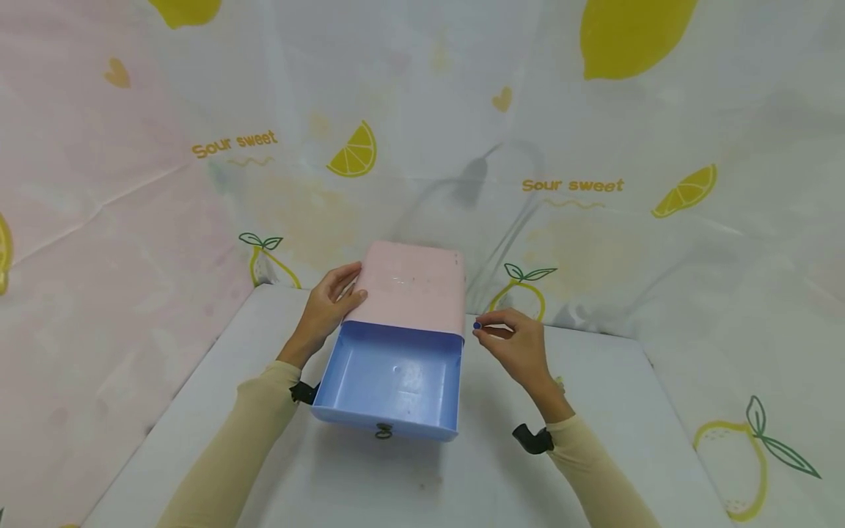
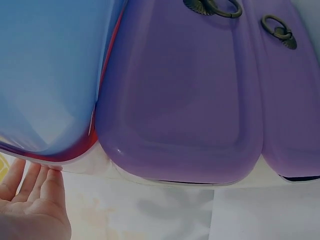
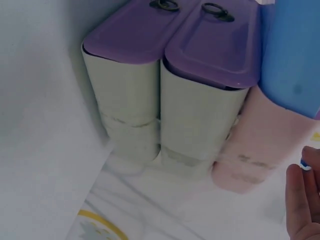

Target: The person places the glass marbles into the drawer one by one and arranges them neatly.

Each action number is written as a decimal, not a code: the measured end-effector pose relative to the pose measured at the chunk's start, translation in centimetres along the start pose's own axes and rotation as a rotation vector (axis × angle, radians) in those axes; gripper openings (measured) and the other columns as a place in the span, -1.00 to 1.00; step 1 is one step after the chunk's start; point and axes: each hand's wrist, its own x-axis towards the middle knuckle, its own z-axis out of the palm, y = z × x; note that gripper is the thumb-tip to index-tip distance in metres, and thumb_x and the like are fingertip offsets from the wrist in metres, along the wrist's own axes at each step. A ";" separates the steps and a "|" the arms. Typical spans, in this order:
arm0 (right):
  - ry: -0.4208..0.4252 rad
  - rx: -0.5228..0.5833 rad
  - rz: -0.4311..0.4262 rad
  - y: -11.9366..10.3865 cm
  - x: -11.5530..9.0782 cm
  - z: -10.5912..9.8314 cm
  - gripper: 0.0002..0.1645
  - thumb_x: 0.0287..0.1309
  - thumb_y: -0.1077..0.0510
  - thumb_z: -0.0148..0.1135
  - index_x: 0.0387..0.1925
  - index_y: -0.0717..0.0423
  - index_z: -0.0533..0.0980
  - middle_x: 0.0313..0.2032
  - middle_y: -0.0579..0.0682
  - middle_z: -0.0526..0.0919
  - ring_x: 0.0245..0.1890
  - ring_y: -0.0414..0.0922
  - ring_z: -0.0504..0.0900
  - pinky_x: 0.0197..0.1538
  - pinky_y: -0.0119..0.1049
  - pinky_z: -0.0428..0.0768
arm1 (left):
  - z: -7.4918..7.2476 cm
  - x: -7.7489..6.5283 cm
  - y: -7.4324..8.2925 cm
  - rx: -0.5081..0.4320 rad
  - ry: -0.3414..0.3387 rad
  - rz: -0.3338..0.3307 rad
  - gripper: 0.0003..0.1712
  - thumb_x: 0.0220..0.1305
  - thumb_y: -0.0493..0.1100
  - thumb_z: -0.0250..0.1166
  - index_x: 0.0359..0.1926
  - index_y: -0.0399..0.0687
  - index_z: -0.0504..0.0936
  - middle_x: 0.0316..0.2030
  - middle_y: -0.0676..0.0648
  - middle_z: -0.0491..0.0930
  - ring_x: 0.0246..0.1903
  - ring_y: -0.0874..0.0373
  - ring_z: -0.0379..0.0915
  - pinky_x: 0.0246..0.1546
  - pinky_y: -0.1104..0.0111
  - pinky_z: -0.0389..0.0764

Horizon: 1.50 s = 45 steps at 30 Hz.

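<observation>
"One printed backdrop (image 1: 422, 81) is filling the upper half of the head view, isn't it?"

"Yes, and it is meeting a white table (image 1: 634, 411) lower down. A pink casing (image 1: 409, 286) is occupying the centre of the frame, its blue drawer (image 1: 396, 378) sticking out toward the bottom edge."

"What are the wrist cameras adding?"

"Two purple drawer fronts (image 2: 185, 100), which the head view is not showing. In the right wrist view they are capping two pale casings (image 3: 200, 125) at upper centre, with the pink one standing alongside at the right."

"And how are the hands placed?"

"The left hand (image 1: 326, 304), left of centre, is touching the casing's left side, fingers extended rather than gripping; the left wrist view is catching its fingertips at lower left. The right hand (image 1: 518, 348), right of centre, is pinching, thumb and fingertips nearly together."

"Is any writing showing?"

"Orange 'Sour sweet' lettering (image 1: 573, 185) is appearing twice on the backdrop, upper left and upper right. Marks on the casing's top are looking too small to read."

"And the little things?"

"A ring pull (image 1: 383, 432) is hanging from the drawer's front at bottom centre. A tiny blue piece (image 1: 477, 325) is sitting between the right fingertips, just beside the casing's lower right corner; the right wrist view is showing it partly hidden at the right edge."
</observation>
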 end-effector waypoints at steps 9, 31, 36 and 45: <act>-0.027 0.021 -0.062 -1.7 -0.1 1.0 -0.79 -0.13 0.61 0.36 -0.35 0.52 0.60 -0.33 0.36 0.64 -0.30 0.26 0.66 -0.17 -0.06 0.72 | -0.1 0.0 0.0 -0.005 0.004 0.011 -0.29 0.31 -0.36 0.23 0.40 -0.41 0.15 0.41 -0.29 0.16 0.43 -0.10 0.02 0.32 0.37 0.27; -0.246 0.129 -0.055 -4.1 -1.0 4.7 -0.79 -0.14 0.60 0.38 -0.36 0.46 0.62 -0.33 0.30 0.66 -0.32 0.20 0.70 -0.19 -0.08 0.73 | -0.2 0.4 -1.4 -0.009 0.023 0.002 -0.29 0.31 -0.36 0.24 0.41 -0.38 0.15 0.42 -0.26 0.16 0.43 -0.07 0.02 0.35 0.33 0.23; -0.341 0.114 -0.034 -4.8 -1.2 5.3 -0.80 -0.10 0.57 0.37 -0.33 0.46 0.62 -0.33 0.30 0.66 -0.32 0.18 0.71 -0.20 -0.14 0.74 | -0.5 0.8 -2.5 -0.042 0.027 0.028 -0.29 0.30 -0.34 0.27 0.40 -0.33 0.19 0.41 -0.22 0.20 0.43 -0.02 0.03 0.37 0.32 0.21; -0.497 0.112 -0.010 -4.6 -1.5 6.2 -0.79 -0.10 0.57 0.38 -0.34 0.42 0.63 -0.34 0.24 0.68 -0.32 0.12 0.72 -0.21 -0.21 0.74 | -0.5 0.7 -2.5 -0.028 0.035 0.036 -0.28 0.29 -0.26 0.31 0.39 -0.30 0.23 0.40 -0.17 0.23 0.42 0.03 0.07 0.34 0.41 0.25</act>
